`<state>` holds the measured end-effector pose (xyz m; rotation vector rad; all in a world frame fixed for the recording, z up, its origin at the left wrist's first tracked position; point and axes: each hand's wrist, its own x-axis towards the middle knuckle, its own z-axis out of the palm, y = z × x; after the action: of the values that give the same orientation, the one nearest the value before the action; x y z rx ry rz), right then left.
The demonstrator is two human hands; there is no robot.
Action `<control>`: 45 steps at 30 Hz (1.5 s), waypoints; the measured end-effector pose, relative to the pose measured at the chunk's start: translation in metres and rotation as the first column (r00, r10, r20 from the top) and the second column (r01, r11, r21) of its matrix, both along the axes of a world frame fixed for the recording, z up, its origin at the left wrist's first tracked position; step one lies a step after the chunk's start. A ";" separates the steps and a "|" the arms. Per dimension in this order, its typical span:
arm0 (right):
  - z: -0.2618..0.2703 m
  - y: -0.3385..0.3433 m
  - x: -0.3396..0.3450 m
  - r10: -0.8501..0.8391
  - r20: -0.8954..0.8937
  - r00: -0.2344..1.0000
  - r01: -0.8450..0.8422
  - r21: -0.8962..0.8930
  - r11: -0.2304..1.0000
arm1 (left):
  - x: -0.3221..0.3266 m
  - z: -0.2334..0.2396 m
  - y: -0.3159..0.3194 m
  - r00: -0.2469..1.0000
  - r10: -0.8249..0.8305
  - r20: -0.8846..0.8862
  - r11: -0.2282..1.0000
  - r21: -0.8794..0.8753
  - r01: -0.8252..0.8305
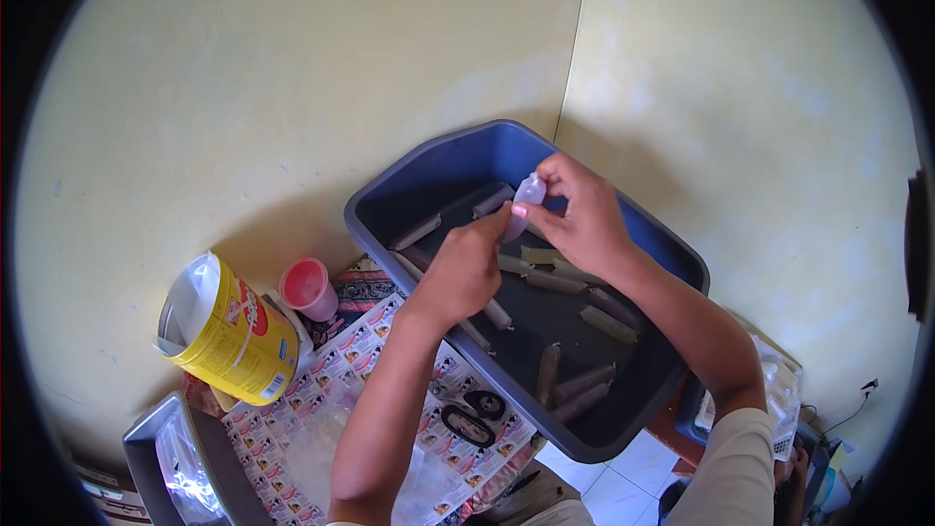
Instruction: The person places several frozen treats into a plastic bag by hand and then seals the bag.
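Both my hands are raised over a grey-blue plastic tub (526,332). Between them is a small, clear plastic tube bag (530,191) with pale contents, held tilted. The fingers of my right hand (588,219) pinch its upper end. My left hand (464,267) grips lower down, and its fingers hide part of the bag. Several slim filled tube bags lie scattered on the tub floor, some greenish (608,324), others greyish purple (584,383). A few rest behind my left hand and are partly covered.
Black-handled scissors (475,416) lie on a printed sheet (343,365) left of the tub. Beyond them stand a pink plastic cup (308,291) and a large yellow tin (237,336). A grey container (142,435) holds clear plastic bags. Walls (467,36) meet behind the tub; a white basket (783,398) is at right.
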<state>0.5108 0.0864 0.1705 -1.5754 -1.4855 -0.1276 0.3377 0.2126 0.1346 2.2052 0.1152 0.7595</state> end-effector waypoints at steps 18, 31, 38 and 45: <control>0.021 -0.091 -0.148 0.266 -0.098 0.959 -0.244 0.191 0.951 | -0.153 0.029 -0.098 0.941 0.266 0.210 0.904 0.283 -0.319; -0.017 -0.119 -0.247 0.411 0.004 0.912 -0.410 -0.082 0.909 | -0.285 -0.011 -0.133 0.870 0.468 0.155 0.829 0.263 -0.493; -0.090 -0.093 -0.287 0.508 -0.208 0.836 -0.529 -0.059 0.846 | -0.330 -0.054 -0.147 0.770 0.637 0.041 0.759 0.144 -0.635; -0.128 -0.088 -0.301 0.491 -0.250 0.834 -0.514 -0.032 0.857 | -0.337 -0.083 -0.158 0.740 0.673 0.012 0.737 0.068 -0.672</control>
<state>0.2100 -0.0012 0.0421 -1.1702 -1.6819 0.4309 0.0005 0.0544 0.0519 2.2266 0.9589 1.1458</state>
